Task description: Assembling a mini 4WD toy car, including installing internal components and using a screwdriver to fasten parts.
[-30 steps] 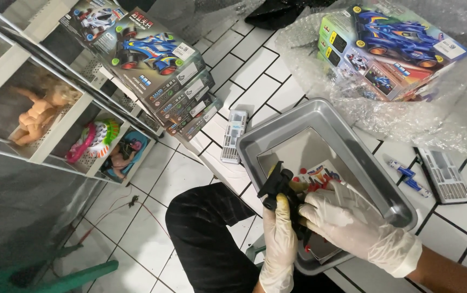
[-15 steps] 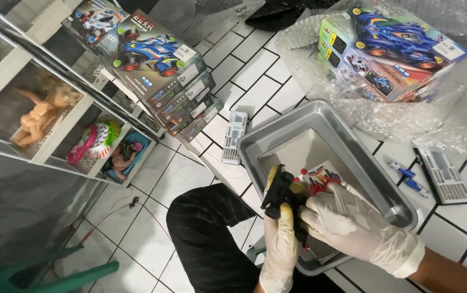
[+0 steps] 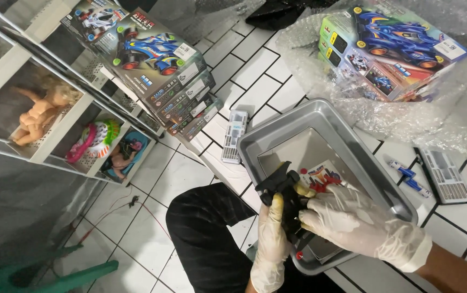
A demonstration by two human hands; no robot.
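Both my hands wear thin whitish gloves. My left hand grips a black plastic toy-car chassis from below, its thumb lying along the side. My right hand holds the same chassis from the right, fingers curled at its middle. The chassis hangs over the near corner of a grey metal tray. A small red, white and blue sticker sheet lies in the tray just behind my fingers.
A stack of toy race-car boxes stands on the tiled floor at left, and more boxes lie in bubble wrap at upper right. Grey tool cases and a blue tool lie beside the tray. A shelf with dolls stands at far left.
The chassis and both hands have barely shifted over the tray's near corner; my right fingers have edged slightly along the chassis.
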